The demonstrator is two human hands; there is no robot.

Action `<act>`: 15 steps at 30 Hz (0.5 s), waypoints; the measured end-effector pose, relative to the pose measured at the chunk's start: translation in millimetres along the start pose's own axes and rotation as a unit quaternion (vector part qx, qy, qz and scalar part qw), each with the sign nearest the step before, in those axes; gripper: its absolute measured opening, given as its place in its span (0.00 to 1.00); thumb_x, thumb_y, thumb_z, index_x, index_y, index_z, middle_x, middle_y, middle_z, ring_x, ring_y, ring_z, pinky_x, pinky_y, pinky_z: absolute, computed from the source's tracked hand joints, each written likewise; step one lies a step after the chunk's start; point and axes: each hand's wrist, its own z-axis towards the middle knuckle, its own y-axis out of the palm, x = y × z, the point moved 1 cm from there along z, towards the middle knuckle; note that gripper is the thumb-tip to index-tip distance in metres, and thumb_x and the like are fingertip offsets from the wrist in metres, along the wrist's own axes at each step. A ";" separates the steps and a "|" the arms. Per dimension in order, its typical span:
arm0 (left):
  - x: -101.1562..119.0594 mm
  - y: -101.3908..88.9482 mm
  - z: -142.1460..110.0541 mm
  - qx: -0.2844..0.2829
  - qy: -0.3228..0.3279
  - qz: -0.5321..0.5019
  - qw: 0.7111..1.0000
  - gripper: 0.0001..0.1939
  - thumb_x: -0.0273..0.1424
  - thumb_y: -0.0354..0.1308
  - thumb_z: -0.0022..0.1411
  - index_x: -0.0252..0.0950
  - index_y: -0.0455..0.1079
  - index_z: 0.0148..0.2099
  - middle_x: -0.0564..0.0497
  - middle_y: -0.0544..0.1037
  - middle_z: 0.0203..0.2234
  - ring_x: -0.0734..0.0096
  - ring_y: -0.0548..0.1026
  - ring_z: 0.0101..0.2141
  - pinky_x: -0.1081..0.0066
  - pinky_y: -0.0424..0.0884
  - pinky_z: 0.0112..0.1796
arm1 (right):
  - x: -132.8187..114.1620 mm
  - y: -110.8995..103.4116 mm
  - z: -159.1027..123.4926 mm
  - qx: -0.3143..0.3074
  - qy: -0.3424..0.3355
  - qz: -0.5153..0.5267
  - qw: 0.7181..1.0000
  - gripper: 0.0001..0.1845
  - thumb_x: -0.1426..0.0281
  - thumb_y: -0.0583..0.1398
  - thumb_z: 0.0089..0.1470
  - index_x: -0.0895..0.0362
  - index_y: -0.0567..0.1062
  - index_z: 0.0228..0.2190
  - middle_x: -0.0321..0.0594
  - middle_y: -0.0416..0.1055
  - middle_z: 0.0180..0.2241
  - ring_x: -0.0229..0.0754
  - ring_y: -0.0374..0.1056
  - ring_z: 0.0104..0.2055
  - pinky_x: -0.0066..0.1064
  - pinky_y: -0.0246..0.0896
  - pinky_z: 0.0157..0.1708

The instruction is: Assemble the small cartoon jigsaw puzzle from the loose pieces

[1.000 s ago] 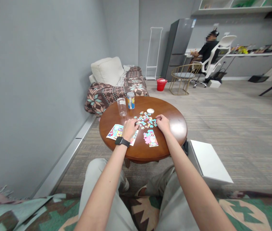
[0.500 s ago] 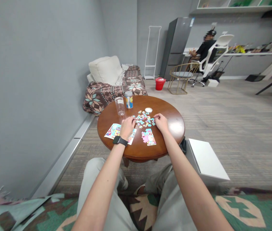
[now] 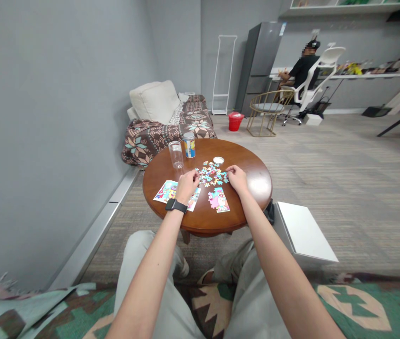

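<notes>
I am curling my left hand (image 3: 187, 186) and right hand (image 3: 237, 179) within reach of the small pastel jigsaw pieces (image 3: 211, 173) on the round brown wooden table (image 3: 245, 165), fingers together, though I cannot tell whether they grip anything.

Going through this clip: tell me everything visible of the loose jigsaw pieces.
The loose jigsaw pieces are small, cardboard-looking, mostly pale blue, pink and yellow, lying flat in a scattered cluster on the round wooden table. The left hand and right hand sit at either edge; whether they touch pieces is hard to tell.
</notes>
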 end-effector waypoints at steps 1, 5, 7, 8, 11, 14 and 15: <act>-0.8 0.3 0.2 0.001 0.002 -0.001 1.000 0.07 0.23 0.53 0.63 0.38 0.71 0.36 0.49 0.80 0.34 0.65 0.76 0.36 0.67 0.68 0.41 | 1.2 0.4 -0.3 0.000 0.001 0.001 1.000 0.14 0.72 0.52 0.47 0.54 0.77 0.31 0.40 0.79 0.34 0.46 0.71 0.38 0.36 0.64 0.43; -2.5 0.1 0.4 0.015 -0.012 0.020 1.000 0.07 0.24 0.53 0.65 0.38 0.71 0.37 0.48 0.80 0.36 0.64 0.76 0.38 0.67 0.68 0.43 | 0.5 0.8 1.0 0.009 0.000 0.022 1.000 0.13 0.72 0.52 0.46 0.54 0.76 0.30 0.41 0.78 0.34 0.46 0.71 0.38 0.38 0.65 0.43; -2.1 -0.6 0.1 0.021 -0.024 0.041 0.999 0.07 0.24 0.52 0.65 0.37 0.72 0.38 0.46 0.80 0.39 0.62 0.76 0.41 0.65 0.68 0.45 | -13.7 -3.9 0.8 0.052 -0.033 0.056 0.997 0.12 0.73 0.52 0.46 0.55 0.75 0.27 0.42 0.77 0.32 0.46 0.71 0.36 0.38 0.65 0.42; -1.5 -0.9 -0.1 0.021 -0.029 0.050 0.998 0.07 0.24 0.52 0.65 0.37 0.72 0.39 0.45 0.80 0.40 0.61 0.76 0.42 0.65 0.68 0.46 | -26.4 -8.8 -1.9 0.091 -0.071 0.074 0.991 0.12 0.74 0.50 0.46 0.54 0.74 0.25 0.41 0.76 0.30 0.45 0.71 0.35 0.37 0.65 0.42; 1.0 -1.5 -0.8 0.013 -0.037 0.066 0.997 0.08 0.24 0.51 0.66 0.36 0.71 0.40 0.44 0.79 0.41 0.60 0.75 0.43 0.64 0.68 0.47 | -79.6 -31.2 -31.8 0.147 -0.219 0.120 0.957 0.12 0.75 0.50 0.48 0.53 0.69 0.19 0.37 0.70 0.22 0.42 0.68 0.28 0.35 0.65 0.34; 3.5 -2.0 -1.2 0.004 -0.041 0.070 0.997 0.08 0.25 0.50 0.66 0.37 0.71 0.39 0.45 0.79 0.39 0.61 0.75 0.41 0.64 0.68 0.46 | -117.4 -55.6 -101.9 0.095 -0.391 0.146 0.904 0.13 0.74 0.53 0.51 0.51 0.72 0.21 0.36 0.70 0.21 0.41 0.68 0.26 0.36 0.65 0.31; 4.0 -2.2 -1.2 0.004 -0.044 0.071 0.997 0.08 0.25 0.50 0.66 0.37 0.71 0.38 0.45 0.79 0.39 0.61 0.75 0.41 0.64 0.68 0.46 | -118.2 -61.2 -130.6 0.058 -0.430 0.137 0.891 0.11 0.72 0.55 0.51 0.50 0.73 0.21 0.35 0.69 0.21 0.41 0.68 0.25 0.37 0.66 0.30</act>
